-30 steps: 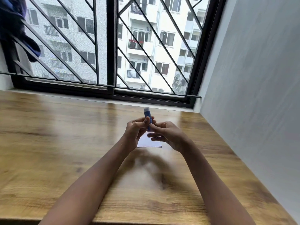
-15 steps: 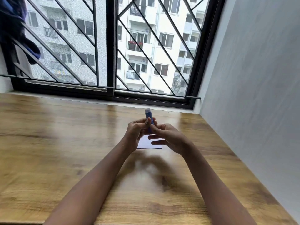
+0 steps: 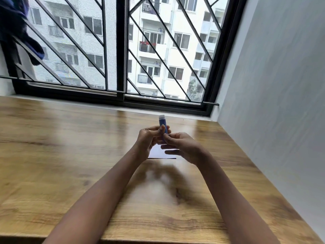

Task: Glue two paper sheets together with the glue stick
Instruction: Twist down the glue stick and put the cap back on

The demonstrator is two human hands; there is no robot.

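A blue glue stick (image 3: 162, 123) with a pale tip stands upright between both hands above the table. My left hand (image 3: 148, 140) grips its body with thumb and curled fingers. My right hand (image 3: 182, 147) pinches its lower end with thumb and forefinger, the other fingers spread out. White paper (image 3: 159, 153) lies flat on the wooden table (image 3: 70, 155) right under the hands, mostly hidden by them. I cannot tell whether it is one sheet or two.
A barred window (image 3: 121, 50) runs along the table's far edge. A grey wall (image 3: 272, 103) bounds the right side. Dark blue cloth (image 3: 15, 29) hangs at the upper left. The table's front edge (image 3: 158, 241) is near my elbows.
Both hands keep holding the glue stick in the same place. The view has shifted slightly; nothing else has visibly moved.
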